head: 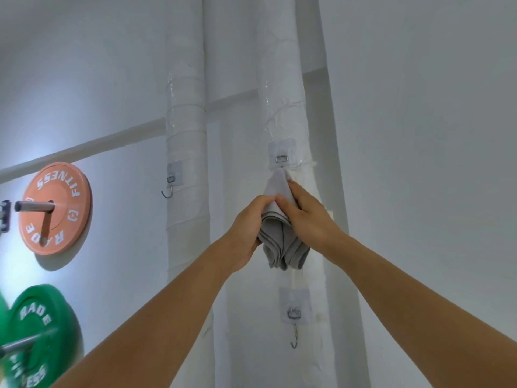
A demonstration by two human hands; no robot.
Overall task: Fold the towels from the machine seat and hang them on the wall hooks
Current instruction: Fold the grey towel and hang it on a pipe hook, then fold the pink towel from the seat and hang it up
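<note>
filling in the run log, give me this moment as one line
step: hanging towel | hook: top right pipe, towel tip at it | left hand: grips towel | right hand: grips towel | two other hooks bare

White painted wall (419, 135) lit evenly, two vertical white wrapped pipes (187, 121) ran side by side, orange weight plate (54, 208) hung on a steel peg at left, green weight plate (42, 331) sat below it

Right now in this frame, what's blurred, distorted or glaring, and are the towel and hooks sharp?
Head view: wide-angle bends the pipes; the green plate at lower left is smeared; a bright patch of light washes the wall beside the orange plate; the grey towel, both hands and the lower hook read clearly.
</note>
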